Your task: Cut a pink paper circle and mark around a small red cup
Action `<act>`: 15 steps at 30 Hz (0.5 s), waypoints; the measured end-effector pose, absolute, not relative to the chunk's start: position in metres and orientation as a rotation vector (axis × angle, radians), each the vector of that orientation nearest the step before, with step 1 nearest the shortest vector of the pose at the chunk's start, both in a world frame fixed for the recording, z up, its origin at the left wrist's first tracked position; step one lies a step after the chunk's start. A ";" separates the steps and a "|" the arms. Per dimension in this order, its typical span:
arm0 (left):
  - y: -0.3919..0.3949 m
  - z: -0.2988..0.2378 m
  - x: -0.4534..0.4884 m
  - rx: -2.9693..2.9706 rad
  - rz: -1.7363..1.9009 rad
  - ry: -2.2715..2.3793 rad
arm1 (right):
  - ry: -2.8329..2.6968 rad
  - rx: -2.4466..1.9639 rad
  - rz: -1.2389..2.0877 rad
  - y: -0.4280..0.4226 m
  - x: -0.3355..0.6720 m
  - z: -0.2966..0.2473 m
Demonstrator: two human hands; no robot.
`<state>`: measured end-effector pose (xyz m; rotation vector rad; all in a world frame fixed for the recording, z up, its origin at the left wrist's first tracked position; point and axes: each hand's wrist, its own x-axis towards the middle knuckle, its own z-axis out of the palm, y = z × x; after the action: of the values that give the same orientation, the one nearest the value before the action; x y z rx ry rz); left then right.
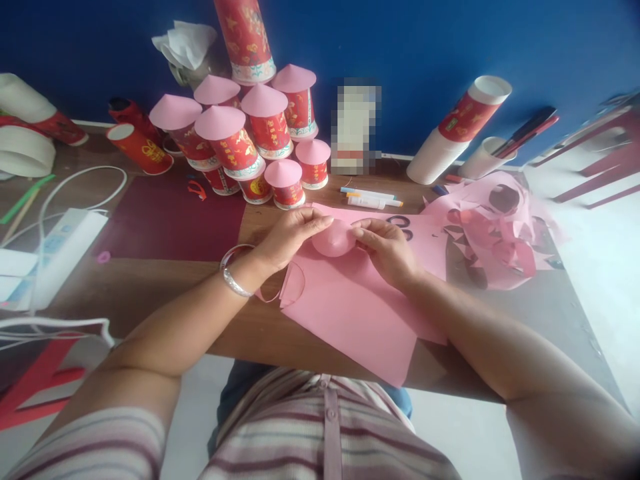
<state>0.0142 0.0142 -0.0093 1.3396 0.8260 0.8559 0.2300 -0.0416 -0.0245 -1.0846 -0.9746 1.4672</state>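
Observation:
Between my hands is a small pink paper cone (334, 240), held by its edges above the table. My left hand (295, 233) pinches its left rim, thumb on top. My right hand (383, 243) pinches the opposite rim between thumb and fingers. Beneath them lie pink paper sheets (350, 313), one with dark scissors handles (400, 227) showing on it. A thin pink paper ring (295, 283) rests by the sheets' left edge. Behind my hands stand several red decorated paper cups with pink cone roofs, the nearest a small roofed cup (287, 183).
Markers (373, 200) lie behind the sheets. Pink paper scraps (500, 233) pile up at right, near a leaning cup stack (460, 130) and a pen cup (487, 157). At left are a maroon sheet (175, 220), a white cable (75, 173) and a white box (70, 257).

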 end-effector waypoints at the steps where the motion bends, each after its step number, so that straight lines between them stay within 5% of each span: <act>1: 0.014 -0.009 0.014 1.346 0.854 0.826 | -0.980 -1.096 1.453 -0.041 0.230 -0.024; 15: 0.014 -0.011 0.014 1.317 0.873 0.852 | -1.023 -1.144 1.420 -0.043 0.231 -0.029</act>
<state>0.0138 0.0139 -0.0113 1.3166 0.8517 0.8733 0.2310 -0.0434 -0.0286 -1.1444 -1.0228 1.4199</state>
